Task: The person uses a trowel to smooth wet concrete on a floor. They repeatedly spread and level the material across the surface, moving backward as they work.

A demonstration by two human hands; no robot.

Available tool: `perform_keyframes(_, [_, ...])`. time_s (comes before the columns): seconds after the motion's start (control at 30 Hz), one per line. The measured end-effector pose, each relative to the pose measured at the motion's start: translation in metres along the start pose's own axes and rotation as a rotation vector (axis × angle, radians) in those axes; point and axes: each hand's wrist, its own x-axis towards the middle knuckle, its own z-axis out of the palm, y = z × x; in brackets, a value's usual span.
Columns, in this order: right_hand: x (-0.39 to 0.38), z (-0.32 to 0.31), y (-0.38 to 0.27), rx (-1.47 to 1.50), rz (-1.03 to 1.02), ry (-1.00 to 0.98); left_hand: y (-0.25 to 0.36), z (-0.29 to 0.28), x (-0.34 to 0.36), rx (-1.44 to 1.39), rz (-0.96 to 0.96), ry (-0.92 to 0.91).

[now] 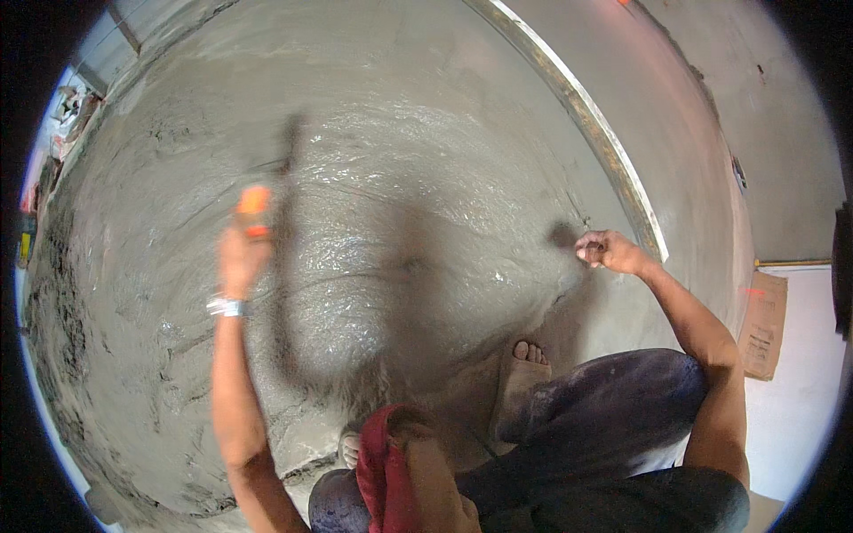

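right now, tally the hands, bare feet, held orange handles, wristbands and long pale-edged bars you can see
hands: 2
bare feet: 2
held orange handle: 1
wristband: 1
long pale-edged bar: 1
total: 7

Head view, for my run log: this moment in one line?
left hand: holds orange item, blurred; right hand: curled, near bar; below: wet cement

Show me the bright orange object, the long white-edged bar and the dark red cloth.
Bright orange object (255,199), head view: blurred upper part.
Long white-edged bar (585,107), head view: near mid-length.
Dark red cloth (378,457), head view: front surface.
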Motion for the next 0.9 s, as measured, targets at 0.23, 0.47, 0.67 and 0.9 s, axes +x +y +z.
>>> perform_keyframes(0.23, [0.011, 0.007, -0.009, -0.029, -0.052, -0.035, -0.219, -0.117, -0.048, 0.308, -0.622, 0.068])
perform_keyframes(0.47, [-0.002, 0.001, -0.013, -0.088, -0.075, -0.016, -0.074, 0.008, -0.053, 0.23, -0.252, -0.18])
perform_keyframes(0.67, [0.0, -0.001, -0.016, -0.106, -0.099, -0.002, 0.062, 0.063, -0.072, 0.119, -0.085, -0.447])
perform_keyframes(0.9, [0.001, -0.005, 0.004, -0.067, -0.12, 0.036, 0.138, 0.133, -0.097, 0.068, 0.268, -0.55])
